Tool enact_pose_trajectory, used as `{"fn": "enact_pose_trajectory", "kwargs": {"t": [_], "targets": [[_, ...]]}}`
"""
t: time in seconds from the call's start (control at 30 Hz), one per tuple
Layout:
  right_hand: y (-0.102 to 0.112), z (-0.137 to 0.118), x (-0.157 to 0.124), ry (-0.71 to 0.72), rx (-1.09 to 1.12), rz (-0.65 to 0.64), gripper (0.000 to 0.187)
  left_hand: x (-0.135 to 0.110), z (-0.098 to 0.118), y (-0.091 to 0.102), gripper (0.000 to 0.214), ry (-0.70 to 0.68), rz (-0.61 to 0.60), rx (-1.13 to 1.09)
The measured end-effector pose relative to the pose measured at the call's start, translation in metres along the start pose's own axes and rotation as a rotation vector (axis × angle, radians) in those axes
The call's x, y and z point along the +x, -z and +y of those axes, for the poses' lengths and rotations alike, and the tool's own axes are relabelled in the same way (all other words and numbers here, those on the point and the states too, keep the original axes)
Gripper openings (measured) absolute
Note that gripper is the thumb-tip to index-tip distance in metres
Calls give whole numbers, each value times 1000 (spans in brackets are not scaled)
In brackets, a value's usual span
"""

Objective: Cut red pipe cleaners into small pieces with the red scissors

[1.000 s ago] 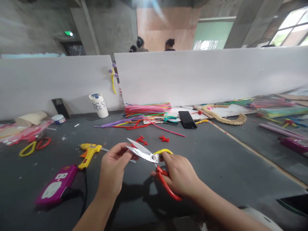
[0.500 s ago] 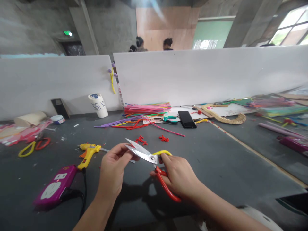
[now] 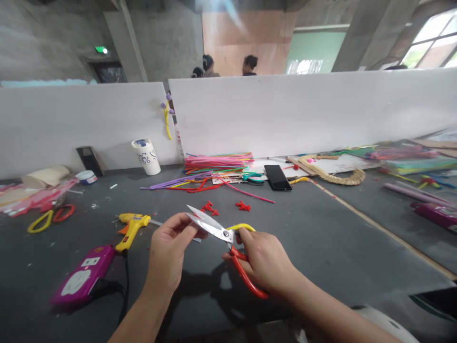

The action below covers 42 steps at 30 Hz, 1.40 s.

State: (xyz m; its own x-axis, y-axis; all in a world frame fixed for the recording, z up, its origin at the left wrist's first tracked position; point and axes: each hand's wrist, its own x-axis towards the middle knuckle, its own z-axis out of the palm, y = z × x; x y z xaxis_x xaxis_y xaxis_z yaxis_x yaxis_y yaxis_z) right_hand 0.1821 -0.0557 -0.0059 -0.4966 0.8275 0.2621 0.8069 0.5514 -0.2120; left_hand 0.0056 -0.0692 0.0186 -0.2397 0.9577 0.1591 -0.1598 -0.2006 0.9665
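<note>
My right hand (image 3: 267,259) grips scissors (image 3: 210,226) with one yellow and one red handle loop. Their blades point left and are slightly apart. Fingers and thumb of my left hand (image 3: 169,247) pinch together at the blade tips. A small red piece (image 3: 193,215) shows there between the fingers and the blade; most of it is hidden. Just beyond the blades, a small heap of red fuzzy pieces (image 3: 210,208) lies on the dark table, with a second red heap (image 3: 243,206) to its right.
To the left lie a yellow glue gun (image 3: 133,229), a purple power strip (image 3: 84,276) and another pair of scissors (image 3: 41,222). Pipe cleaners (image 3: 217,163), green-handled pliers (image 3: 253,178) and a phone (image 3: 277,177) are at the back, before a white partition (image 3: 303,109).
</note>
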Motion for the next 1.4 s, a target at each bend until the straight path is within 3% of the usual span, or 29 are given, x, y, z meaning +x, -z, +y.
{"fn": "enact_pose_trajectory", "kwargs": {"t": [0.83, 0.93, 1.03, 1.2, 1.3, 1.4], "targets": [[-2, -3, 0, -19, -25, -8, 39, 0, -2, 0, 8, 42, 31, -45], [-1, -4, 1, -84, 138, -19, 35, -1, -1, -2, 7, 57, 22, -38], [1, -4, 4, -167, 492, -66, 32, -2, 1, -4, 8, 78, 9, 26], [3, -4, 12, -295, 1008, -144, 19, -5, -3, -9, 6, 101, -118, 320], [5, -6, 17, -350, 1117, -133, 14, -8, -8, -12, 8, 30, -225, 551], [8, -7, 21, -363, 1135, -148, 9, -12, -11, -14, 10, -6, -302, 638]]}}
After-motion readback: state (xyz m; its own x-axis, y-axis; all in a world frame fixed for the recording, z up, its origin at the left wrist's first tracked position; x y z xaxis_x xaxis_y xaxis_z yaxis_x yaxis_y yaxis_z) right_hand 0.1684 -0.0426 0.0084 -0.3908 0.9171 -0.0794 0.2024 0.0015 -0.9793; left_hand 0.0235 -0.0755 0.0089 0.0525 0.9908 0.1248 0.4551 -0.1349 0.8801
